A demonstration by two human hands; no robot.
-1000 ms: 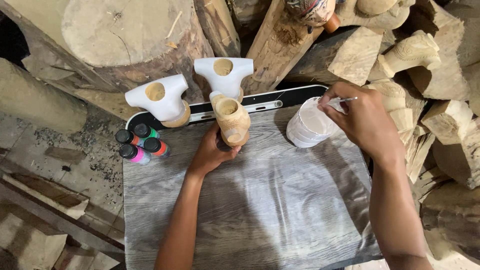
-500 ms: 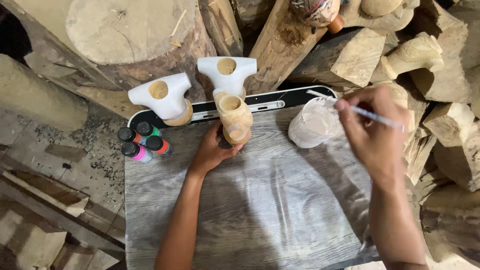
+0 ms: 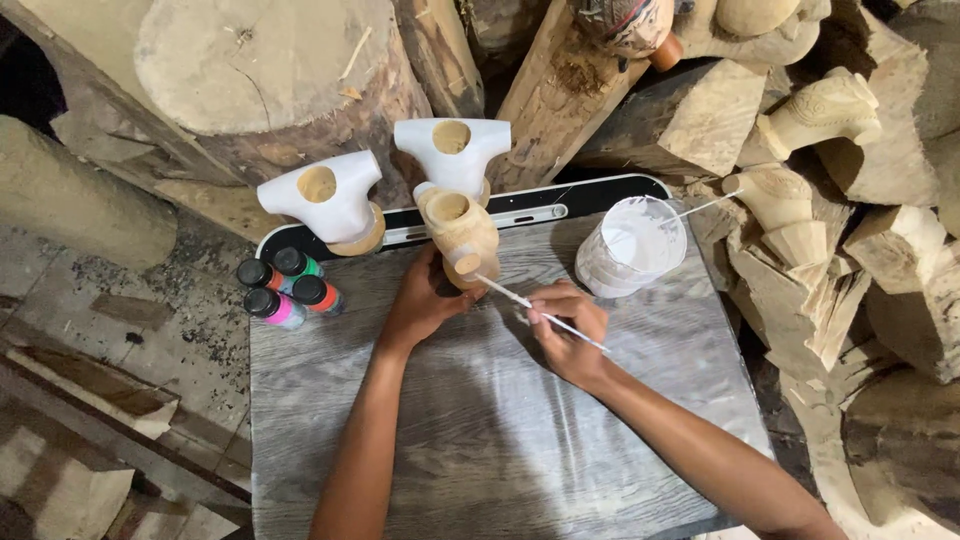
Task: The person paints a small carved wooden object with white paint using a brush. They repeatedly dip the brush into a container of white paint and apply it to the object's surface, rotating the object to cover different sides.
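Painting step in hand: unpainted wooden piece (image 3: 460, 232) held upright on grey surface (image 3: 480, 430), left hand (image 3: 420, 300) closed round its base. Thin brush (image 3: 540, 310) pinched in right hand (image 3: 570, 335), tip touching piece's lower front. Next move judged: steady strokes; white paint cup (image 3: 632, 248) near for reload.

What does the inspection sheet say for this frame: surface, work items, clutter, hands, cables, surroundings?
Surface: grey wood-grain board, bare in the middle.
Work items: unpainted wooden carving; thin brush, tip at the carving; cup of white paint with a stick in it.
Clutter: two white-painted carvings; four small paint bottles.
Hands: left hand holds the carving; right hand has its grip on the brush.
Cables: nothing seen.
Surroundings: log stump, stacked carved wood blocks.
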